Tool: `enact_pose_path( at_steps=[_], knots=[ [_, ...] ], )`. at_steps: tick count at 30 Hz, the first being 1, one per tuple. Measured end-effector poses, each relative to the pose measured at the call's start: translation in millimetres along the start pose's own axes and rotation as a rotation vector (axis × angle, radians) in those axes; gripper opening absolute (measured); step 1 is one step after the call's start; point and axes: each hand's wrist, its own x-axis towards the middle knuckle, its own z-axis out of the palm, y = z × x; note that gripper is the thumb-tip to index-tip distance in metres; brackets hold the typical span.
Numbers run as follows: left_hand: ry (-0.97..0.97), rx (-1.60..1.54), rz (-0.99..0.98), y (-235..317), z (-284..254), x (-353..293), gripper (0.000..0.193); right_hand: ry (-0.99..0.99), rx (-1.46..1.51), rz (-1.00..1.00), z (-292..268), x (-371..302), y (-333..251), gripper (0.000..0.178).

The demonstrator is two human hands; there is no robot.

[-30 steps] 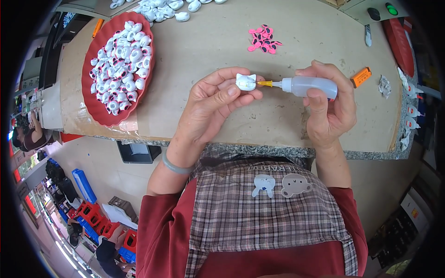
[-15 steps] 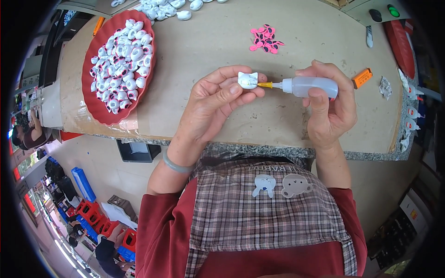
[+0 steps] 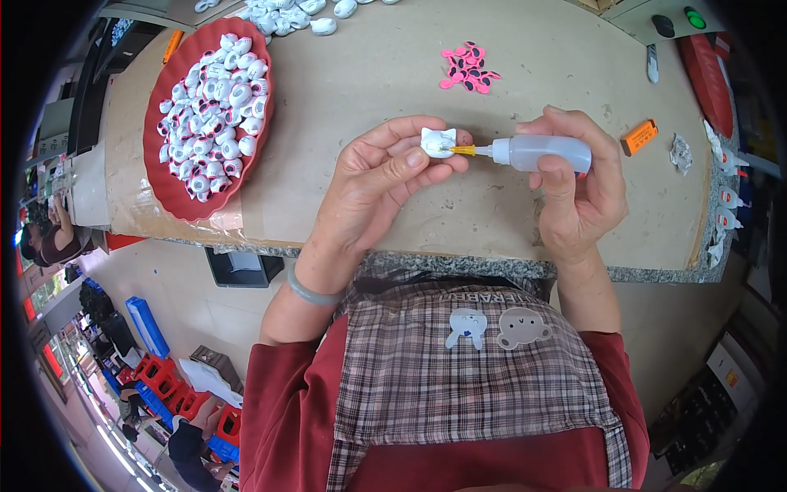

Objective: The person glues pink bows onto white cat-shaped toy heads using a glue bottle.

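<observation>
My left hand (image 3: 379, 182) pinches a small white cat-shaped figure (image 3: 438, 142) between thumb and fingertips, above the cardboard-covered table (image 3: 393, 74). My right hand (image 3: 578, 190) grips a translucent squeeze bottle (image 3: 541, 153) held sideways. Its yellow nozzle (image 3: 464, 151) touches the figure's right side. A red oval tray (image 3: 168, 197) heaped with several white figures that have pink and black marks sits at the left.
Pink bow-shaped pieces (image 3: 469, 70) lie beyond the hands. More white figures (image 3: 283, 15) sit at the far edge. An orange cap (image 3: 639, 137) and crumpled scrap (image 3: 680, 153) lie to the right, by a red tray (image 3: 707, 74). The table's stone edge (image 3: 459, 264) runs below my hands.
Both hands have risen slightly together. The nozzle stays at the figure, and the left fingers have turned the figure a little.
</observation>
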Motion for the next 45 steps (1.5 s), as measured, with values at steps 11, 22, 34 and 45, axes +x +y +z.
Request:
enact_pose_path(
  at_steps=[11,22,34,45],
  knots=[
    [0.024,0.013,0.013,0,1,0,0.028,0.018,-0.02,-0.036,-6,2,3,0.033],
    [0.027,-0.013,-0.009,3,-3,-6,0.031,0.017,0.402,0.646,-6,25,10,0.023],
    [0.008,0.004,-0.012,4,-2,-7,0.03,-0.269,-0.356,0.215,9,51,40,0.01],
    [-0.021,0.029,-0.023,3,-4,-7,0.028,-0.543,-0.473,0.056,7,69,34,0.018]
  ],
)
